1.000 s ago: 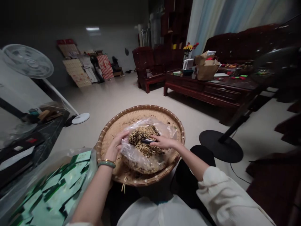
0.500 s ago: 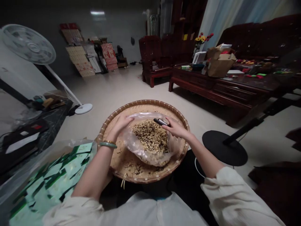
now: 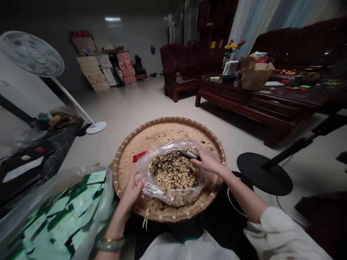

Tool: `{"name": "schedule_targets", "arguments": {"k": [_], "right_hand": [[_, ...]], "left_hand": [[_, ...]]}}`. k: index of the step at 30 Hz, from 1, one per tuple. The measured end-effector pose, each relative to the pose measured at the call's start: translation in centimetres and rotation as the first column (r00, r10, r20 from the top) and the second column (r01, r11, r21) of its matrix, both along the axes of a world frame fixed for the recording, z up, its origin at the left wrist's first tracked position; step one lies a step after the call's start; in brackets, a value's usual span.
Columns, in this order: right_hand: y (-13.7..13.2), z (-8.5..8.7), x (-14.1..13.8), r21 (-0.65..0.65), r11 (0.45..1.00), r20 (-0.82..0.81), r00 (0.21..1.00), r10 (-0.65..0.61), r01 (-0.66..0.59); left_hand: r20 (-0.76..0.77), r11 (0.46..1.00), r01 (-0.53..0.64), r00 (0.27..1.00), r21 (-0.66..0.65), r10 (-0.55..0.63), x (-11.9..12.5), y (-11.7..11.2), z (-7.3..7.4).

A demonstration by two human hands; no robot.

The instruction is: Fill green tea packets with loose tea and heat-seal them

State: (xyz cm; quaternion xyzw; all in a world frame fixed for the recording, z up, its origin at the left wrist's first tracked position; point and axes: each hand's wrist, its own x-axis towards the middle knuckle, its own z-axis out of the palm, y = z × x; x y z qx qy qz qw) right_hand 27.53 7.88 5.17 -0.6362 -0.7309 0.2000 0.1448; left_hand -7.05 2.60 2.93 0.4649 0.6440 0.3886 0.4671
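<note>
A round woven bamboo tray point(image 3: 162, 126) is in front of me, holding a clear plastic bag point(image 3: 151, 189) with its mouth spread wide. Inside the bag lies a loose mix of pale and dark dried bits point(image 3: 173, 171). My left hand point(image 3: 132, 192) is closed on the bag's rim at the near left. My right hand point(image 3: 208, 160) grips a small black object with a pale, shiny part point(image 3: 192, 155), held over the mix at the bag's right side; its kind is unclear. A red packet with a green patch point(image 3: 139, 156) rests on the tray left of the bag.
At my left stands a large plastic-lined container point(image 3: 107, 200) full of green and white sachets point(image 3: 65, 209). A white fan point(image 3: 96, 127) stands beyond it. To the right are a black round stand base point(image 3: 264, 173) and a dark wooden table point(image 3: 244, 99).
My left hand has moved down and toward me along the bag's rim. The bag has shifted nearer, and the red packet now shows on the tray. My right hand still holds the black object.
</note>
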Motion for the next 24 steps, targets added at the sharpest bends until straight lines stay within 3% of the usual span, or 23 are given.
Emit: {"name": "schedule_targets", "arguments": {"k": [3,7,9,12,15,17,19,21,23,24], "right_hand": [[1.8,1.9,0.5,-0.002,1.000,0.045,0.999,-0.007,0.007],[5.7,6.0,1.9,0.042,0.999,0.087,0.996,0.015,-0.018],[7.6,8.5,2.8,0.132,0.991,0.156,0.988,-0.019,-0.002],[9.9,12.3,3.6,0.268,0.963,0.223,0.971,-0.082,0.019],[11.1,15.1,3.3,0.341,0.939,0.228,0.966,-0.122,0.039],[11.2,15.8,2.7,0.376,0.926,0.226,0.966,-0.126,0.032],[10.8,15.5,1.8,0.383,0.923,0.216,0.969,-0.122,0.031],[10.0,14.4,1.1,0.322,0.946,0.195,0.977,-0.087,0.020],[8.8,13.0,0.5,0.167,0.985,0.153,0.988,0.018,-0.044],[8.1,12.4,0.3,0.070,0.993,0.115,0.989,0.088,-0.097]], "left_hand": [[0.179,0.997,-0.077,0.981,0.021,0.072,0.6,1.9,3.0],[0.295,0.982,-0.117,0.953,0.149,0.069,0.8,6.7,10.4],[0.321,0.961,-0.155,0.944,0.230,0.075,0.7,8.9,14.4],[0.344,0.913,-0.215,0.935,0.346,0.090,0.8,11.1,19.8],[0.297,0.808,-0.268,0.947,0.525,0.121,1.1,12.1,23.2],[0.268,0.730,-0.306,0.948,0.611,0.173,1.2,12.3,23.7],[0.211,0.705,-0.301,0.954,0.643,0.215,1.0,12.0,22.6],[0.109,0.768,-0.248,0.967,0.591,0.229,0.5,11.3,20.4],[0.021,0.846,-0.217,0.971,0.487,0.236,-0.3,10.2,17.8],[0.005,0.857,-0.211,0.972,0.470,0.237,-0.6,9.7,16.6]]}}
